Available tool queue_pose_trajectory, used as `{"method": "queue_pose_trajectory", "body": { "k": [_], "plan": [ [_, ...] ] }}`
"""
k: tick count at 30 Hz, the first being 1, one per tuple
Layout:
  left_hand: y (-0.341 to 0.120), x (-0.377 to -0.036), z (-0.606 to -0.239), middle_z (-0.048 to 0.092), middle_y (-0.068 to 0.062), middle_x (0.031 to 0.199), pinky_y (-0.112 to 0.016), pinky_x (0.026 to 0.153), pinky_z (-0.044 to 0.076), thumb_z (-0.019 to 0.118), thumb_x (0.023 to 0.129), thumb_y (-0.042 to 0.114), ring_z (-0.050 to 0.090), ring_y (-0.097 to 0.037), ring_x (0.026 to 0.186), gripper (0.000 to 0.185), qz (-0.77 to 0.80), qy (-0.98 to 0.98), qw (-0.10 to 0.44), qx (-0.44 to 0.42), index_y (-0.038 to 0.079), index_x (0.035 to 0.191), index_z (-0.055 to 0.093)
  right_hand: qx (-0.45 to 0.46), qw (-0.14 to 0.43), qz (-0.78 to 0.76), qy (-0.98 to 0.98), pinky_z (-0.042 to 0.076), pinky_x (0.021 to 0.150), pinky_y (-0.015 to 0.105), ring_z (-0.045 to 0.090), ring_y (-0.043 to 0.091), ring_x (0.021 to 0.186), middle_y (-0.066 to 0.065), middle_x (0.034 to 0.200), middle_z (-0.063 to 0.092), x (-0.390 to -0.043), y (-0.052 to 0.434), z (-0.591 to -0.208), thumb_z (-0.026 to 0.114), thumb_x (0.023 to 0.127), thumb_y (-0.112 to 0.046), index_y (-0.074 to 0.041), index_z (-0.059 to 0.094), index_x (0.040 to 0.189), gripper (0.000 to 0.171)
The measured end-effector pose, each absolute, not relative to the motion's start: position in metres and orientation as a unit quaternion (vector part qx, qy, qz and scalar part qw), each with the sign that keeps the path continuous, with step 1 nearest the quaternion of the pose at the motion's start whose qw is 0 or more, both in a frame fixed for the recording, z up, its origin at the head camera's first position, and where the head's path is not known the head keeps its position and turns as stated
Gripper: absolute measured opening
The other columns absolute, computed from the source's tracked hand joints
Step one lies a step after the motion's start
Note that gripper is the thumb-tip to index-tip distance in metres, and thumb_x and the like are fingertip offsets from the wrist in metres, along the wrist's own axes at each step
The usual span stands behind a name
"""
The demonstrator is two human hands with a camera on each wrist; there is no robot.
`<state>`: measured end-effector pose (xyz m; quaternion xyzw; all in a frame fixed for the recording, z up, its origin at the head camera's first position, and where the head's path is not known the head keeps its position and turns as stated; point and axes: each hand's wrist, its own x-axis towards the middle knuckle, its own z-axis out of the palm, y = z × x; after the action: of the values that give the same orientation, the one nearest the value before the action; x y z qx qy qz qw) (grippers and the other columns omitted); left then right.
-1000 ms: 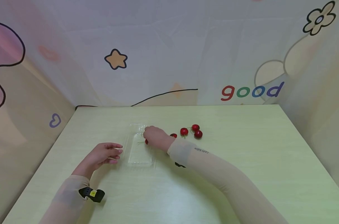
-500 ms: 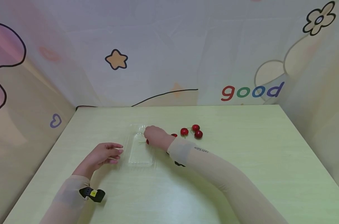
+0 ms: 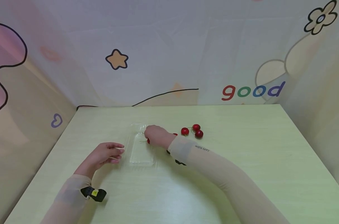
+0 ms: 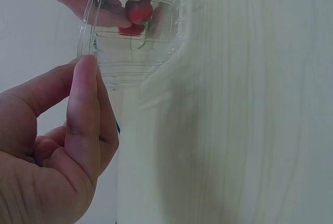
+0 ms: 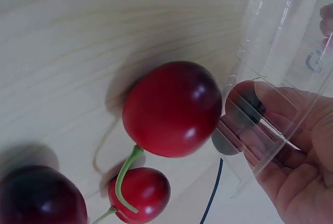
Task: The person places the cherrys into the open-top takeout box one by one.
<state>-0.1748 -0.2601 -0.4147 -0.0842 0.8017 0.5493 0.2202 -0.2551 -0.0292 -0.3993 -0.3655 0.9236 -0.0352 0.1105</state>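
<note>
A clear plastic container (image 3: 142, 155) stands left of the table's middle. My right hand (image 3: 158, 137) reaches over its far right part, back of the hand up. Seen through the plastic in the right wrist view, thumb and fingers pinch a dark red cherry (image 5: 240, 98), with a second cherry (image 5: 225, 143) close below. The left wrist view shows a red cherry (image 4: 139, 11) with a green stem at the right hand's fingertips, behind the clear wall. My left hand (image 3: 105, 153) stays at the container's left side, fingers loosely extended, fingertips right at the rim.
Several loose cherries lie to the right of the container, among them a red cherry (image 3: 185, 131) and a darker cherry (image 3: 199, 134). One more cherry (image 3: 175, 134) is mostly hidden behind the right wrist. A printed cloth backdrop (image 3: 163, 56) encloses the pale wooden table (image 3: 242, 155).
Both hands stay nearly in place. The cherry under my right hand shows slightly less past the fingers, and the view has shifted a little.
</note>
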Motion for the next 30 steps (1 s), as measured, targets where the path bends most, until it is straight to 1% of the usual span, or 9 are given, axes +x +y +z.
{"method": "queue_pose_trajectory", "body": {
  "k": [4,7,9,11,14,17,20,23,30],
  "plan": [
    [-0.259,-0.176,-0.415,0.067,0.002,0.092,-0.020,0.069,0.060,0.064,0.101,0.013,0.063,-0.009,0.079,0.045,0.549,0.802,0.219,-0.084,-0.010,0.137,0.051,-0.366,0.111,-0.040,0.923,0.035,0.069,0.023,0.040,0.016,0.077,0.005,0.087,0.058,-0.256,-0.029,-0.399,0.061,0.097,-0.001,-0.002,0.072,0.094,0.011],
    [-0.259,-0.176,-0.415,0.067,0.002,0.092,-0.020,0.069,0.061,0.064,0.101,0.013,0.063,-0.009,0.079,0.045,0.549,0.802,0.218,-0.086,-0.010,0.137,0.052,-0.365,0.120,-0.039,0.923,0.036,0.071,0.023,0.041,0.017,0.079,0.007,0.091,0.063,-0.256,-0.028,-0.397,0.063,0.098,-0.003,-0.002,0.073,0.099,0.010],
    [-0.258,-0.176,-0.415,0.067,0.002,0.092,-0.020,0.069,0.061,0.064,0.101,0.013,0.063,-0.009,0.079,0.045,0.549,0.802,0.217,-0.085,-0.010,0.137,0.052,-0.360,0.128,-0.040,0.923,0.039,0.074,0.023,0.044,0.017,0.081,0.008,0.098,0.068,-0.256,-0.028,-0.395,0.065,0.098,-0.005,-0.004,0.074,0.104,0.011],
    [-0.258,-0.176,-0.414,0.067,0.002,0.092,-0.020,0.069,0.061,0.064,0.101,0.014,0.063,-0.009,0.079,0.045,0.550,0.802,0.217,-0.086,-0.010,0.137,0.052,-0.354,0.138,-0.045,0.924,0.044,0.079,0.024,0.047,0.017,0.084,0.010,0.106,0.071,-0.255,-0.028,-0.394,0.066,0.098,-0.007,-0.004,0.074,0.109,0.014],
    [-0.258,-0.176,-0.415,0.067,0.002,0.092,-0.020,0.069,0.061,0.064,0.101,0.014,0.063,-0.009,0.078,0.045,0.549,0.803,0.217,-0.083,-0.010,0.137,0.052,-0.347,0.150,-0.060,0.924,0.052,0.092,0.028,0.053,0.018,0.091,0.010,0.114,0.072,-0.254,-0.027,-0.392,0.067,0.098,-0.008,-0.005,0.073,0.115,0.019],
    [-0.258,-0.177,-0.415,0.067,0.002,0.091,-0.020,0.069,0.060,0.064,0.101,0.014,0.063,-0.009,0.077,0.044,0.550,0.802,0.216,-0.084,-0.010,0.136,0.052,-0.347,0.155,-0.075,0.922,0.053,0.102,0.033,0.059,0.021,0.100,0.010,0.119,0.072,-0.253,-0.027,-0.390,0.067,0.098,-0.008,-0.004,0.072,0.119,0.022],
    [-0.257,-0.177,-0.415,0.066,0.002,0.092,-0.020,0.069,0.060,0.064,0.101,0.013,0.063,-0.009,0.077,0.044,0.549,0.803,0.215,-0.084,-0.010,0.136,0.052,-0.354,0.152,-0.081,0.919,0.052,0.107,0.035,0.063,0.023,0.112,0.011,0.125,0.071,-0.254,-0.026,-0.388,0.067,0.098,-0.009,-0.003,0.071,0.123,0.026],
    [-0.256,-0.178,-0.415,0.066,0.001,0.091,-0.020,0.069,0.060,0.064,0.101,0.013,0.062,-0.009,0.077,0.043,0.548,0.804,0.214,-0.087,-0.010,0.135,0.053,-0.359,0.145,-0.094,0.917,0.051,0.108,0.035,0.063,0.024,0.118,0.010,0.130,0.069,-0.256,-0.023,-0.385,0.067,0.099,-0.011,-0.003,0.070,0.125,0.028],
    [-0.257,-0.177,-0.417,0.066,0.001,0.093,-0.019,0.070,0.060,0.064,0.101,0.014,0.062,-0.010,0.078,0.043,0.548,0.803,0.216,-0.087,-0.010,0.135,0.052,-0.366,0.139,-0.168,0.905,0.051,0.108,0.036,0.064,0.025,0.115,0.010,0.128,0.070,-0.258,-0.010,-0.369,0.065,0.100,-0.016,-0.005,0.071,0.124,0.027]
  ]
}}
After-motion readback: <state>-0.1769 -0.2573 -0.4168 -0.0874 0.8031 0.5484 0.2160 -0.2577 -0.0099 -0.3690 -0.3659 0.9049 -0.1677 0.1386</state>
